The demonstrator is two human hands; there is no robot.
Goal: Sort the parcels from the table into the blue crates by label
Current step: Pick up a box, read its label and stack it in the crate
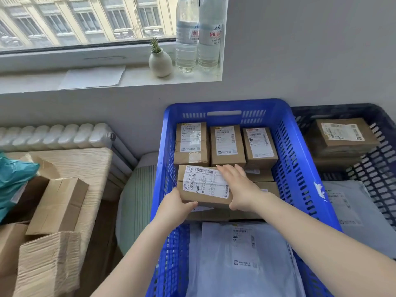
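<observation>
A bright blue crate (300,168) stands in the middle, holding a back row of three labelled cardboard boxes (227,144) and grey mailer bags (242,254) at the front. Inside it, a small cardboard parcel (203,185) with a white barcode label lies on top of other boxes. My left hand (173,207) grips its near left corner, thumb on the front edge. My right hand (237,185) lies flat on its right end, fingers straight. A darker blue crate (379,168) at the right holds a stack of brown boxes (340,136) and a grey mailer.
A wooden table (90,166) at the left carries several plain cardboard boxes (57,204) and a teal bag (12,179). A radiator (53,136) runs behind it. The windowsill holds a small vase (160,63), two water bottles (199,35) and a paper sheet.
</observation>
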